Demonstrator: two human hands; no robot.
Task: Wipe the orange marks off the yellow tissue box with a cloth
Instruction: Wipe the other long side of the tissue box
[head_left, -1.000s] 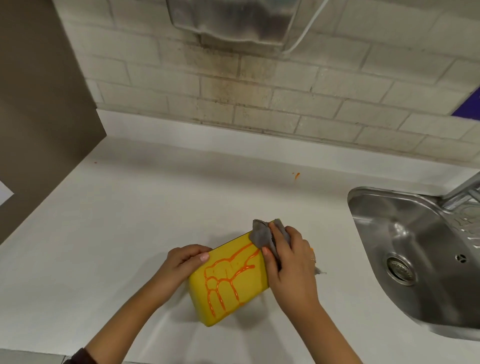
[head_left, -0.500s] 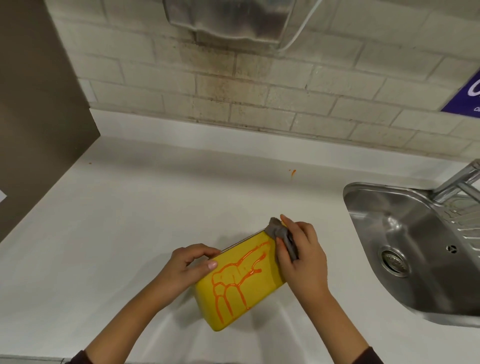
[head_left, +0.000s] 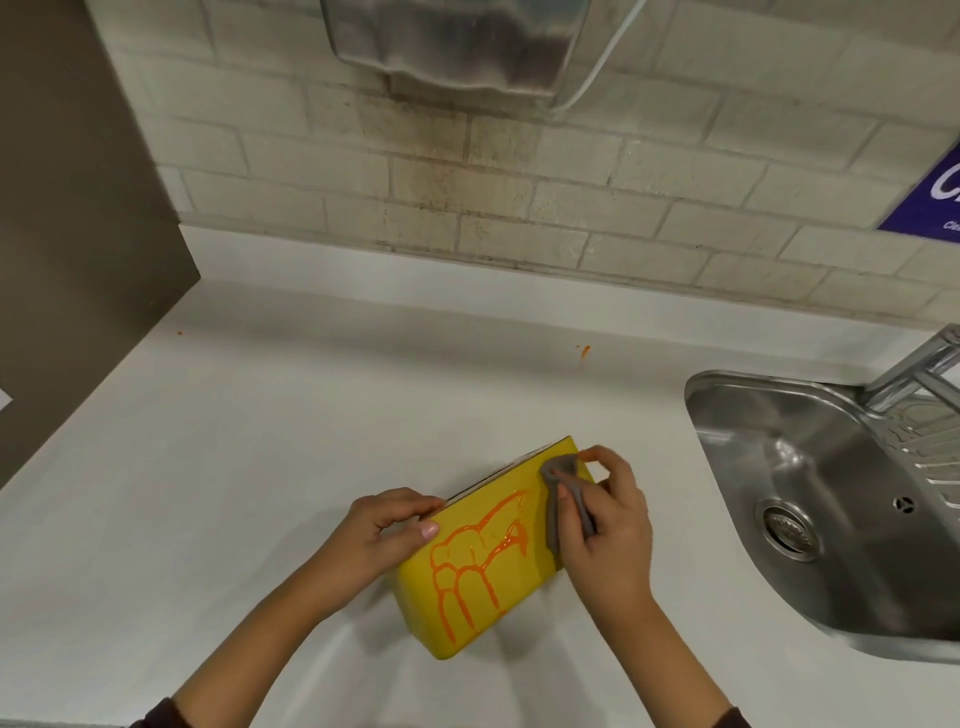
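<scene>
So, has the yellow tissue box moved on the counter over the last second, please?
Yes: the yellow tissue box has shifted slightly right, closer to the sink.

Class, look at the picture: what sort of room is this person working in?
Probably a shared kitchen or washroom: a steel sink set in a white counter, a tiled wall and a metal wall dispenser.

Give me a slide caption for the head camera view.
Left hand steadies yellow tissue box while right hand presses grey cloth beside orange marks.
</scene>
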